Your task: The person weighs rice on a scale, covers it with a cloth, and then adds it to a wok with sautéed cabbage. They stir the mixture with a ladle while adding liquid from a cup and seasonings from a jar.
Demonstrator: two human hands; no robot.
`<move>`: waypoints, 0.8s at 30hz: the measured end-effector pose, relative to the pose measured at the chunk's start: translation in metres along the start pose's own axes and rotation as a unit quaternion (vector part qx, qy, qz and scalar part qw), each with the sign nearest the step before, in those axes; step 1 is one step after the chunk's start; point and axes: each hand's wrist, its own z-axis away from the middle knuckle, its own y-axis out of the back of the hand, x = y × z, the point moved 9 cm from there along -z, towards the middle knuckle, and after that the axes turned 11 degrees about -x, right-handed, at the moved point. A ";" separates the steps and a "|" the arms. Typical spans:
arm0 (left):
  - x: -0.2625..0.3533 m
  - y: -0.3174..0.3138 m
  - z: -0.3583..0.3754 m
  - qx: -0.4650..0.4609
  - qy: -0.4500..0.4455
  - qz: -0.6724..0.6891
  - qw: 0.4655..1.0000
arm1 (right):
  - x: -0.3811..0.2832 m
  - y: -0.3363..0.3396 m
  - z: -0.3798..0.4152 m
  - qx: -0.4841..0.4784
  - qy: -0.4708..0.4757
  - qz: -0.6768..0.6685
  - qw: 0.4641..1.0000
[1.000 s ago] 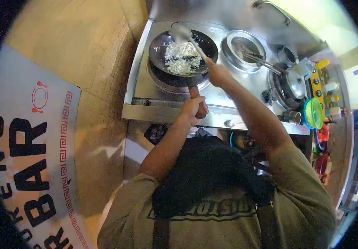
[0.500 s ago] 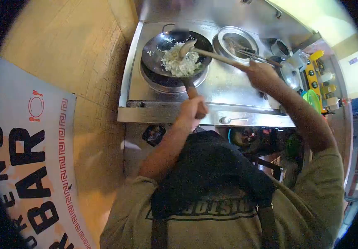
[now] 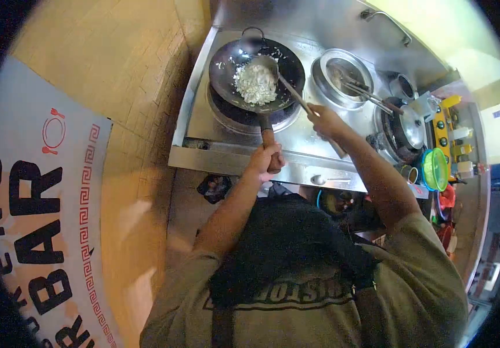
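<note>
Steel stovetop (image 3: 303,140) beneath the wok (image 3: 226,74); lettered banner (image 3: 71,197) at left.

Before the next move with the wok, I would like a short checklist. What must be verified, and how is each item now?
1. Left hand grips the wok handle: ok.
2. Right hand holds the ladle by its handle: ok.
3. Ladle bowl is inside the wok: ok.
4. All white rice-like food is gathered together: not ok, some bits lie scattered on the wok's wall.
5. Flame is lit under the wok: cannot tell, no flame shows.
</note>
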 end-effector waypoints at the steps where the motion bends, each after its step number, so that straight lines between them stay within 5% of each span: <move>1: -0.003 0.006 -0.001 0.006 0.009 0.011 1.000 | 0.003 -0.005 0.007 -0.002 0.000 0.005 1.000; 6: -0.003 0.012 -0.009 0.013 -0.009 -0.015 1.000 | 0.002 -0.011 -0.015 -0.020 0.010 -0.033 0.999; 7: -0.004 0.015 -0.007 0.016 -0.009 -0.014 1.000 | 0.020 -0.016 -0.021 -0.101 0.028 -0.188 0.977; 10: 0.003 0.017 -0.014 0.013 -0.019 -0.021 1.000 | 0.013 -0.007 0.008 -0.088 0.006 -0.011 0.996; 12: -0.007 0.014 -0.009 0.019 -0.002 -0.031 0.999 | 0.014 -0.025 -0.026 0.020 0.027 0.136 0.990; 16: -0.002 0.022 0.001 0.039 0.004 -0.035 0.999 | -0.013 -0.009 0.009 -0.110 -0.035 -0.051 0.992; 18: -0.002 0.024 -0.007 0.029 -0.012 -0.024 0.999 | -0.003 -0.006 0.014 -0.089 0.031 0.087 0.992; 21: -0.005 0.024 -0.007 0.075 0.019 -0.052 0.996 | 0.006 -0.020 -0.003 0.071 0.108 0.200 0.971; 24: -0.002 0.028 -0.005 0.074 -0.003 -0.028 0.997 | -0.010 -0.005 -0.021 0.049 0.045 0.275 0.959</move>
